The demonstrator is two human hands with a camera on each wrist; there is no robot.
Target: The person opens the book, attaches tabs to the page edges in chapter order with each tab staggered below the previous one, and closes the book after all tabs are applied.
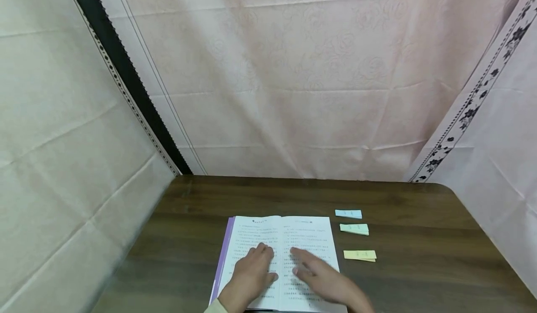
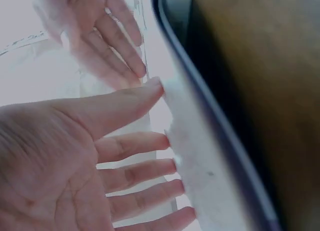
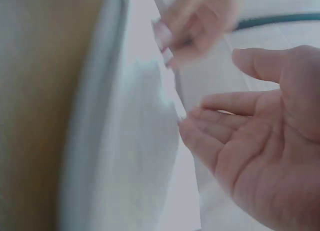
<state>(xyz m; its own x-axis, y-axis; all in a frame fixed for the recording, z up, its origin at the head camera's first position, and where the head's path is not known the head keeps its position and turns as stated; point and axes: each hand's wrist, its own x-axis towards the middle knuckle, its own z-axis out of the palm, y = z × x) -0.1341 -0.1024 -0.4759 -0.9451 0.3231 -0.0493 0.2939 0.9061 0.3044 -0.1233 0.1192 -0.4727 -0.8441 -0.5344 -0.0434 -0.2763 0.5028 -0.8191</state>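
Observation:
An open book (image 1: 306,233) with printed pages and a purple cover edge lies on the wooden table. Over its left page is my left hand (image 1: 251,274), fingers extended and fingertips at the paper. My right hand (image 1: 322,278) reaches across the right page, its fingers pointing toward the centre fold. In the left wrist view, the left hand (image 2: 65,166) has its fingers spread and holds nothing. The right wrist view gives the right hand (image 3: 260,141) with lightly bent fingers and an empty palm. The other hand appears blurred behind it.
Right of the book, three small sets of paper strips lie in a column: blue strips (image 1: 348,214), green strips (image 1: 354,229) and yellow strips (image 1: 360,255). Pale cloth (image 1: 293,93) hangs behind the table (image 1: 419,247) and along both sides.

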